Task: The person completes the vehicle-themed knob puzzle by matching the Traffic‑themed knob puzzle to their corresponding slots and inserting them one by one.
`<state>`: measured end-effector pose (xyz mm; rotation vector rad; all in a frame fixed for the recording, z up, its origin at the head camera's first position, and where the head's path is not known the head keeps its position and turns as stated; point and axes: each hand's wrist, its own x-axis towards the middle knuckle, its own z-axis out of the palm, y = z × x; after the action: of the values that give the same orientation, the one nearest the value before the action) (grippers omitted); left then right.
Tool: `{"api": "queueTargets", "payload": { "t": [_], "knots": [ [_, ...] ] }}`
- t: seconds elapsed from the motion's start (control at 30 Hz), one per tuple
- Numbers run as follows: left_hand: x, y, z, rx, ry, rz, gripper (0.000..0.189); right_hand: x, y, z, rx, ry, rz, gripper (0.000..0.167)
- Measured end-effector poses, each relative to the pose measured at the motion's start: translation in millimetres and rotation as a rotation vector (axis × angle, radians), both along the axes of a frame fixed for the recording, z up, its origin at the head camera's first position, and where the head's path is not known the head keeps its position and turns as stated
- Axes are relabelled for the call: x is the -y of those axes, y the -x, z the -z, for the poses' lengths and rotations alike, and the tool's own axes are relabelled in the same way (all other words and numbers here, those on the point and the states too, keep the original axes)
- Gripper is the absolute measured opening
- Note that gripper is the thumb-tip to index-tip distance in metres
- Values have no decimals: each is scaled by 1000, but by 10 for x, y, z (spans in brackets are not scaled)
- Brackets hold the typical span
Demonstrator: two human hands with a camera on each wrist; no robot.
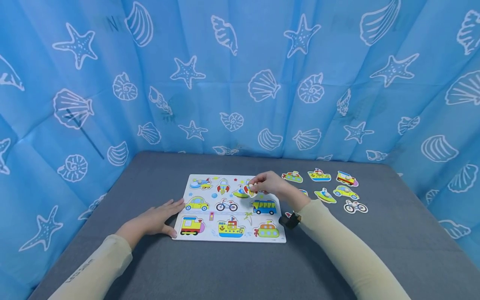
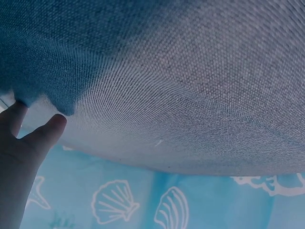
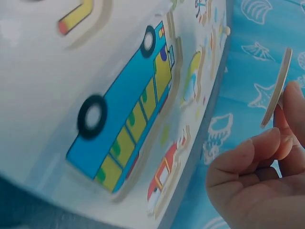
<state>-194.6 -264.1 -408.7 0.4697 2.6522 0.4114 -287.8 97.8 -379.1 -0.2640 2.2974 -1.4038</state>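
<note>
The dark lettering (image 1: 79,271) on the left sleeve (image 1: 99,262), to the left of the puzzle board (image 1: 221,217), cannot be read clearly, while on the curtain (image 1: 232,64) behind this board only a faint N (image 1: 113,23) is legible.

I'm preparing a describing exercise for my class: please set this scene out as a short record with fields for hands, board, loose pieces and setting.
Right hand: pinches a thin, red-finned rocket piece over the white rectangular board
Left hand: fingers and thumb at the board's left edge
Board print: coloured vehicles, including a blue-and-yellow bus
Right of board: yellow car, white bicycle piece, red-and-yellow train, yellow-and-blue ship, green-and-yellow submarine, green saucer; other pieces partly hidden
Surface: dark grey, fabric-covered table
Backdrop: blue curtain, white shell-and-starfish print
</note>
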Motion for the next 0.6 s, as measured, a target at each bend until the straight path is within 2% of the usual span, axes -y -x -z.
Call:
{"api": "queueTargets", "payload": {
  "t": [0.33,0.6],
  "knots": [
    [9,5,-1,-4,-12,9,101,239,89,49,33,-12,46,17],
    [26,14,10,-16,-8,14,101,412,95,46,56,-5,52,15]
  ]
}}
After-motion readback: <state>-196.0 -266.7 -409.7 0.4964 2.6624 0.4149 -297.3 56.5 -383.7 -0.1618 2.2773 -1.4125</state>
